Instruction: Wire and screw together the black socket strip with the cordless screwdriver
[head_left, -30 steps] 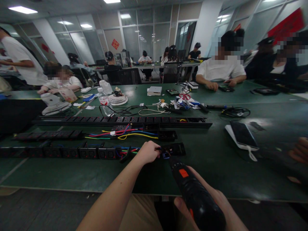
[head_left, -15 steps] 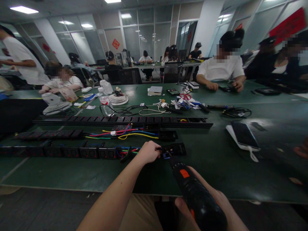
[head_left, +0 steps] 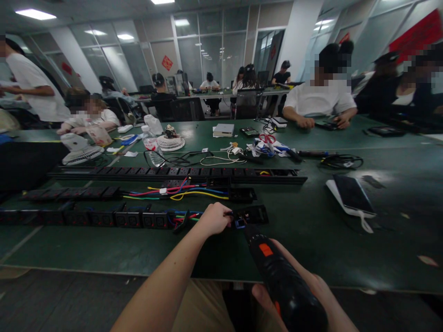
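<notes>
My right hand (head_left: 311,286) is wrapped round a black and orange cordless screwdriver (head_left: 277,272), whose nose points away from me. Its tip reaches a small dark part with a blue piece (head_left: 240,223), beside a black end housing (head_left: 256,214). At that housing's left side, my left hand (head_left: 215,217) is closed in a pinch; what its fingers hold is too small to name. Red, green and blue wires (head_left: 187,217) run from under the left hand to a row of black socket modules (head_left: 131,217) on the left.
Behind lie a second socket strip with loose wires (head_left: 194,192) and a long black power strip (head_left: 166,172). A phone (head_left: 351,194) rests on a white object at right. A water bottle (head_left: 152,146), fan parts (head_left: 171,142) and cables (head_left: 342,161) stand farther back. Co-workers sit beyond.
My two hands and the screwdriver stay almost in place. At the far right edge, another person's hand has gone out of view.
</notes>
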The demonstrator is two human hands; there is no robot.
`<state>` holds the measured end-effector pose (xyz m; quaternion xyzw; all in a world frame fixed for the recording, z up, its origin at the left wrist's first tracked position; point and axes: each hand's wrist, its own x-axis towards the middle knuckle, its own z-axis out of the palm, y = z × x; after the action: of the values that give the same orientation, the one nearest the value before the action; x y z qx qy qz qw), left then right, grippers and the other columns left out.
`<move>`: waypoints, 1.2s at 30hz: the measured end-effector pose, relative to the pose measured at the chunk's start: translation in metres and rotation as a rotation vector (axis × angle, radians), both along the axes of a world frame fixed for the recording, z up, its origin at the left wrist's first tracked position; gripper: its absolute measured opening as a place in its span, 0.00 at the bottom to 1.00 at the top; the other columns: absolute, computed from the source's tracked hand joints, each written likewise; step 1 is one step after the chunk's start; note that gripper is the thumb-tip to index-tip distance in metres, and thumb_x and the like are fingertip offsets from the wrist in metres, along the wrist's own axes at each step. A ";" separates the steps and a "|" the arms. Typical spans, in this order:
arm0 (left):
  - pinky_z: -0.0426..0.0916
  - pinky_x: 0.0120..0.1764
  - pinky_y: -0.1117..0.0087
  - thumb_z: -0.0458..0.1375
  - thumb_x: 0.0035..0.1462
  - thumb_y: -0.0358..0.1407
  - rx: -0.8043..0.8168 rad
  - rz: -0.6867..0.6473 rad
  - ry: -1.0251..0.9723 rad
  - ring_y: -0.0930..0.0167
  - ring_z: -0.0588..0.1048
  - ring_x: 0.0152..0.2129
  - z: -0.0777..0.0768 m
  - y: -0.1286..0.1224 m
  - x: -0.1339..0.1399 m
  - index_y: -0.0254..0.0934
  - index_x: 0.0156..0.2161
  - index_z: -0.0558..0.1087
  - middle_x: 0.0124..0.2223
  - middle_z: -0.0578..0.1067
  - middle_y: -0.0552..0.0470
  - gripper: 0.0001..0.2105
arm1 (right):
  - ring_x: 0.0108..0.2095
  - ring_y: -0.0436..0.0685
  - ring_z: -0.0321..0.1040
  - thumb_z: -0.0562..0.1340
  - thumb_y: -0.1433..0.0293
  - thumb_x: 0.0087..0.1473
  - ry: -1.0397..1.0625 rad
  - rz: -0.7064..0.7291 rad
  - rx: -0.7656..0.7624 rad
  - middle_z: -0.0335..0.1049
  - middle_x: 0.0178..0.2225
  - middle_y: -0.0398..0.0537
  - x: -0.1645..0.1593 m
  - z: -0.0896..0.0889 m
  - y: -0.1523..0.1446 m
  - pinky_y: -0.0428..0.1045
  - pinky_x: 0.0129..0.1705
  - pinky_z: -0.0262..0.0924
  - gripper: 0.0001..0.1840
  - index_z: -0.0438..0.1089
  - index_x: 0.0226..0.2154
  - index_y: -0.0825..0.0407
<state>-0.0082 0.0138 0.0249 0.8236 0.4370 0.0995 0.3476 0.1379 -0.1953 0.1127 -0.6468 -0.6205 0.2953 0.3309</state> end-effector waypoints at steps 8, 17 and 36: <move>0.59 0.27 0.74 0.54 0.54 0.34 -0.014 -0.001 -0.019 0.72 0.71 0.23 -0.002 0.000 0.000 0.37 0.29 0.78 0.26 0.77 0.54 0.10 | 0.32 0.60 0.78 0.61 0.64 0.51 -0.019 -0.024 0.016 0.78 0.28 0.45 0.002 -0.003 -0.001 0.49 0.35 0.72 0.33 0.59 0.60 0.49; 0.59 0.27 0.74 0.54 0.55 0.35 -0.023 -0.001 -0.020 0.72 0.72 0.23 -0.006 0.002 0.000 0.37 0.30 0.78 0.26 0.77 0.53 0.10 | 0.29 0.60 0.78 0.60 0.64 0.54 -0.006 0.000 -0.009 0.75 0.23 0.40 0.001 -0.005 0.000 0.50 0.36 0.72 0.32 0.57 0.60 0.48; 0.59 0.27 0.74 0.54 0.54 0.35 -0.006 0.002 -0.018 0.73 0.70 0.22 -0.004 0.001 -0.001 0.37 0.28 0.77 0.25 0.76 0.54 0.10 | 0.33 0.63 0.78 0.61 0.64 0.54 0.010 -0.003 0.001 0.73 0.20 0.40 0.003 -0.009 -0.002 0.52 0.39 0.72 0.32 0.57 0.60 0.47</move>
<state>-0.0091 0.0144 0.0206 0.8212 0.4348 0.1060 0.3540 0.1406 -0.1968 0.1041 -0.6462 -0.6180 0.2975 0.3348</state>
